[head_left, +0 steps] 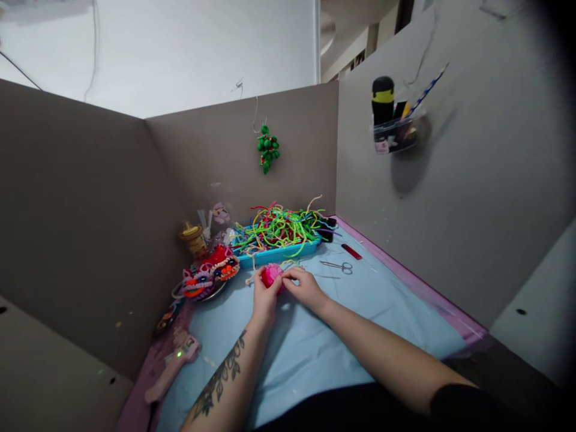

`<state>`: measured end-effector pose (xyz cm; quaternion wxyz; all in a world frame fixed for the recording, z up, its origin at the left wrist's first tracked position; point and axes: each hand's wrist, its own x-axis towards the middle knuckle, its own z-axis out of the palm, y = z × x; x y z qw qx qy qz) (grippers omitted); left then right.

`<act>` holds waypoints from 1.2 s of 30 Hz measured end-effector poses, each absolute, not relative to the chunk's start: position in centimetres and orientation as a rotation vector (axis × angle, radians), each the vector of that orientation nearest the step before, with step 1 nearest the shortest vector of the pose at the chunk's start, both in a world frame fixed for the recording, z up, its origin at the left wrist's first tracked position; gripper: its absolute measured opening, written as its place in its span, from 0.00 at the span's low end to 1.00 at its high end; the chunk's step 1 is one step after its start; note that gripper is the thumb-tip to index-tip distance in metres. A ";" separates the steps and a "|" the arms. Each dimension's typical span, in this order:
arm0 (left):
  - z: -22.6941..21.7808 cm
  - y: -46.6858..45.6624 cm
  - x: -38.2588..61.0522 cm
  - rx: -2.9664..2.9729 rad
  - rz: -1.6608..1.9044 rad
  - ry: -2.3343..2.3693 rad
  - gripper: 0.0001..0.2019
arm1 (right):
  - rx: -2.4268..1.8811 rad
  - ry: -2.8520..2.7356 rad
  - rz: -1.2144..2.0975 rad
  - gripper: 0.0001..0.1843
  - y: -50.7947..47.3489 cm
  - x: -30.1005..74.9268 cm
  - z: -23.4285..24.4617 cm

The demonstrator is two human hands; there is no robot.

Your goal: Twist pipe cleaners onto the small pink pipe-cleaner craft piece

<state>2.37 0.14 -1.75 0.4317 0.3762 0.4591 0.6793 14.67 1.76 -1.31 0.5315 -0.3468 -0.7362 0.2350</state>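
Note:
Between my two hands is a small fuzzy pink piece (272,273), hot pink with a lighter pink part, that looks made of pipe cleaners. My left hand (264,292) is closed around its left side. On its right edge, the fingers of my right hand (302,288) pinch together; whether they grip the pink piece itself or a small strand on it is hard to make out. Just behind the hands stands a blue tray (288,252) heaped with pipe cleaners (288,228) in green, yellow, red and other colours.
Scissors (338,267) and a red strip (351,251) lie right of the hands. A bowl of colourful fuzzy figures (211,277) sits left, near a jar (194,240). A pink glue gun (173,367) shows a green light. Grey panels (243,156) enclose the table.

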 end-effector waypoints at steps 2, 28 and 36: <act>-1.3 0.0 2.4 0.948 1.707 1.204 0.31 | -0.804 -1.756 0.592 0.09 1.7 14.6 -1.2; -0.8 -0.2 2.3 1.003 1.733 1.213 0.33 | -0.661 -1.685 0.604 0.13 1.8 15.2 -1.0; -1.4 0.4 2.1 0.877 1.731 1.112 0.30 | -0.648 -1.620 0.778 0.13 2.3 15.1 -1.1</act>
